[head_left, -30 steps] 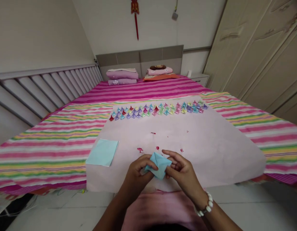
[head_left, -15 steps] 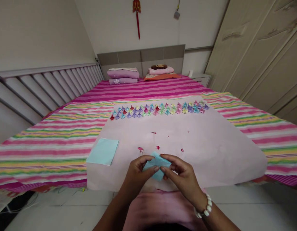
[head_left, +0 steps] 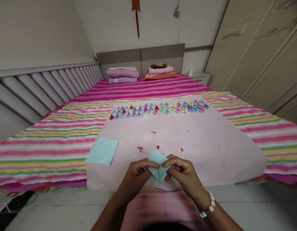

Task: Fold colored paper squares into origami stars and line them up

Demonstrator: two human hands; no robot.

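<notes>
A light blue sheet of origami paper [head_left: 158, 157], partly folded into a diamond shape, is held up between both hands over the near part of the large pale sheet [head_left: 211, 147]. My left hand [head_left: 140, 171] pinches its left side, thumb and fingers closed on it. On the right side my right hand [head_left: 181, 168] grips it the same way, a white bead bracelet on that wrist. Both hands meet near the middle of the diamond, where a crease runs downward. To the left lies a stack of light blue square paper [head_left: 103, 151].
Rows of small folded paper pieces [head_left: 145, 110] in many colours stand along the far side of the sheet. Several red scraps [head_left: 140, 149] lie in front of my hands. The sheet rests on a striped bed [head_left: 54, 138]; folded bedding [head_left: 123, 75] sits by the headboard.
Both hands have turned the blue paper, so its diamond face with a raised upper point now shows. My fingers have shifted onto its front near the middle. The paper stack stays put.
</notes>
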